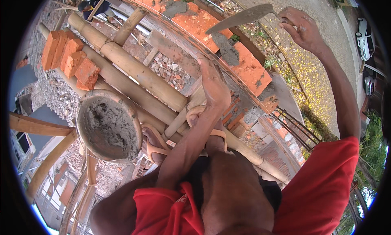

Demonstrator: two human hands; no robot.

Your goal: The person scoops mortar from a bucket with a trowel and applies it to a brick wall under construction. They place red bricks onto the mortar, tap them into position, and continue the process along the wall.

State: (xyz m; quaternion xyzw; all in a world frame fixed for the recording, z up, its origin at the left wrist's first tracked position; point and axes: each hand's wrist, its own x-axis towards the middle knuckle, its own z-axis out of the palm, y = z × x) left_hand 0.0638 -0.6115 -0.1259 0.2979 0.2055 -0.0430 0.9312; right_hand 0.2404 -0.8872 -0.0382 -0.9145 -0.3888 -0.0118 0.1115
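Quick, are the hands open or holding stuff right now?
Left hand: by the wall; can't tell if it's open or closed.
Right hand: closed, holding the trowel.

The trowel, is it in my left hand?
No, the trowel is held by its handle in your right hand, while your left hand is beside the brick wall.

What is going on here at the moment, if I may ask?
A person's right hand grips a trowel by its handle, the blade reaching out above a brick wall. The left hand is at the wall's near side; contact is unclear. Grey mortar covers part of the bricks. More fills the bucket by the feet, and loose bricks sit on bamboo poles.
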